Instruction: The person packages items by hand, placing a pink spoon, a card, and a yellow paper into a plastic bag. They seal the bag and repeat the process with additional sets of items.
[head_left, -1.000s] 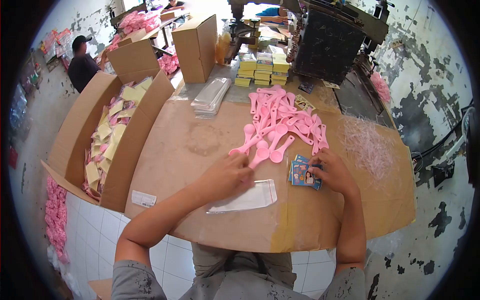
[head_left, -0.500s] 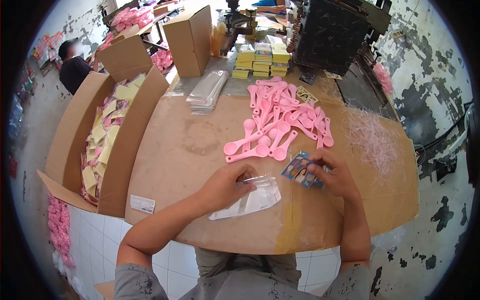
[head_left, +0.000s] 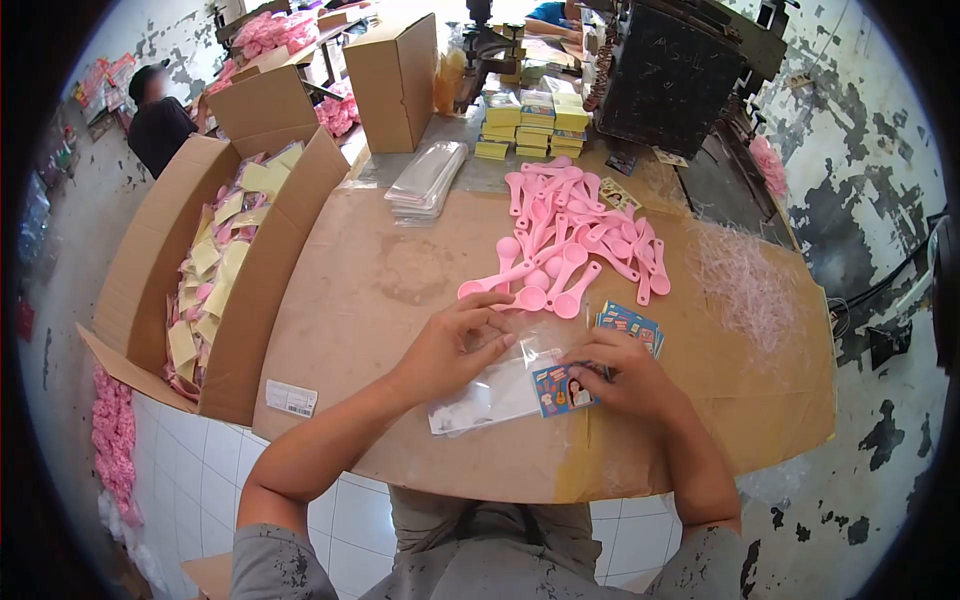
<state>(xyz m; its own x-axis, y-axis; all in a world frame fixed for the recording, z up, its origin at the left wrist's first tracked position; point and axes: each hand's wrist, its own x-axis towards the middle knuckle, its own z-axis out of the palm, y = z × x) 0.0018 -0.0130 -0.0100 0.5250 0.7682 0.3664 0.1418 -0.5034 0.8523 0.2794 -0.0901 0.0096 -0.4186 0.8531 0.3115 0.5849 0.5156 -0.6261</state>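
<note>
My left hand (head_left: 462, 345) pinches the raised mouth of a clear plastic bag (head_left: 490, 400) that lies on the cardboard-covered table. In my right hand (head_left: 625, 372) is a blue printed card (head_left: 562, 390), held at the right end of the bag. Whether the card's edge is inside the bag I cannot tell. Behind my right hand lies a small stack of blue cards (head_left: 632, 322), partly hidden. A heap of pink spoons (head_left: 570, 235) is just beyond both hands; the nearest spoon is close to my left fingertips.
An open carton (head_left: 255, 330) of packed pieces stands at the left. Clear bags (head_left: 428, 180) and card stacks (head_left: 535, 122) lie at the back, near a black machine box (head_left: 668, 80). Pinkish shreds (head_left: 750, 285) lie at the right. A person (head_left: 160, 120) is at the back left.
My right hand has lifted a card off the stack and carried it left to the bag. My left hand has taken hold of the bag's mouth and raised it.
</note>
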